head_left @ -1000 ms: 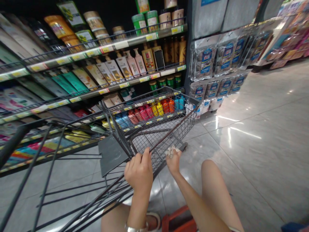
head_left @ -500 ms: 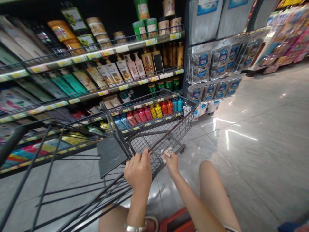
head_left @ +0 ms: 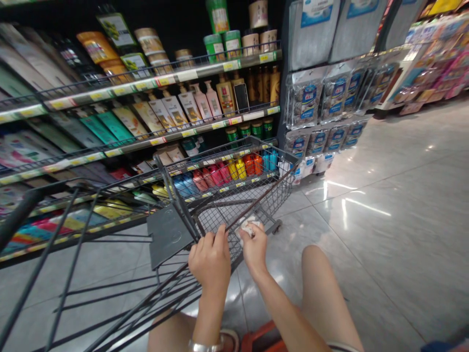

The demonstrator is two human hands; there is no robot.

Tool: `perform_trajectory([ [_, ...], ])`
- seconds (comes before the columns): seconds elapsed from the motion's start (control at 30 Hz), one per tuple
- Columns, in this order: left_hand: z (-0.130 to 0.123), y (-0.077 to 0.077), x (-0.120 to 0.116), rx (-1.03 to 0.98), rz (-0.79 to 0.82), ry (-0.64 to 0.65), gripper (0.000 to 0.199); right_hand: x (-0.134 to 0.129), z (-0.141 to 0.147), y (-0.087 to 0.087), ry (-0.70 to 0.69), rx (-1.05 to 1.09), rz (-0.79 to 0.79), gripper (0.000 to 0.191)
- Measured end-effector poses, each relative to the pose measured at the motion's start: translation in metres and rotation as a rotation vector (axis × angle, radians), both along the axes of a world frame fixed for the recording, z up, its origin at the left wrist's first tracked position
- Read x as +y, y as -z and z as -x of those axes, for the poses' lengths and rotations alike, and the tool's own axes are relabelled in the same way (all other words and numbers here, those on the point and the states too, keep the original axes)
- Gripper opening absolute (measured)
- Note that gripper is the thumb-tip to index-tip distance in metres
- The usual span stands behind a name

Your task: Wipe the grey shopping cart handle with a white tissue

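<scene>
A dark grey wire shopping cart (head_left: 278,183) stands across the middle, its basket bare of goods and its frame reaching to the lower left. My left hand (head_left: 210,259) is closed around the cart's upper side rail. Just to the right, my right hand (head_left: 255,247) pinches a crumpled whitish cloth or tissue (head_left: 250,226) against the cart's wire side. The fingertips of that hand are partly hidden by the cloth. A flat grey panel (head_left: 170,235), part of the cart, lies left of my left hand.
Shelves (head_left: 186,75) of bottles and tubs run behind the cart. Packs of steel scourers (head_left: 308,102) hang at the shelf end. Shiny tiled floor (head_left: 384,220) spreads to the right. My bent knee (head_left: 317,274) and an orange-red object (head_left: 262,337) are below.
My right hand has moved slightly left and up with the cloth, closer to the rail and my left hand. The left hand keeps its grip in the same place.
</scene>
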State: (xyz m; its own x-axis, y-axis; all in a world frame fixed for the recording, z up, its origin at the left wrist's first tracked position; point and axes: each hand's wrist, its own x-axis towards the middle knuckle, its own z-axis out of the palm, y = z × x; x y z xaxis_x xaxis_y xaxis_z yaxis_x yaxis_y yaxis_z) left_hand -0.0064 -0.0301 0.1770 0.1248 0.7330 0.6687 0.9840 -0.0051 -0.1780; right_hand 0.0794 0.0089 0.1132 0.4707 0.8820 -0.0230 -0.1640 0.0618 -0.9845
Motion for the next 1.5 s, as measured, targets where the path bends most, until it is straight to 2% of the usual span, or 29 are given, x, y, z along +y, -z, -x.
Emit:
perform_trajectory([
  [0.17,0.000,-0.001,-0.001,0.001,0.011,0.003,0.022,-0.010,0.002,-0.010,-0.042,0.084,0.075,0.013],
  [0.4,-0.002,-0.002,0.000,0.021,-0.003,0.000,0.022,-0.028,0.017,-0.032,0.031,-0.079,-0.084,0.014],
  [0.5,-0.003,-0.003,-0.001,0.012,0.019,0.005,0.023,-0.027,0.018,-0.029,0.057,-0.131,-0.116,0.015],
  [0.67,-0.004,-0.003,-0.003,0.003,0.045,0.017,0.024,-0.021,0.010,0.005,0.082,-0.225,-0.159,0.019],
  [0.83,-0.006,-0.004,-0.004,0.004,0.010,0.025,0.021,-0.015,0.001,0.052,0.107,-0.279,-0.051,0.018],
  [0.97,-0.007,-0.003,-0.003,0.015,-0.021,0.033,0.020,-0.008,-0.005,0.082,0.127,-0.286,0.008,0.018],
  [1.23,-0.007,-0.006,-0.004,0.043,-0.017,0.036,0.020,0.015,-0.013,0.126,0.147,-0.202,0.146,0.016],
  [1.5,-0.005,-0.003,-0.002,0.038,-0.035,0.045,0.020,0.024,-0.020,0.156,0.194,-0.088,0.293,0.015],
])
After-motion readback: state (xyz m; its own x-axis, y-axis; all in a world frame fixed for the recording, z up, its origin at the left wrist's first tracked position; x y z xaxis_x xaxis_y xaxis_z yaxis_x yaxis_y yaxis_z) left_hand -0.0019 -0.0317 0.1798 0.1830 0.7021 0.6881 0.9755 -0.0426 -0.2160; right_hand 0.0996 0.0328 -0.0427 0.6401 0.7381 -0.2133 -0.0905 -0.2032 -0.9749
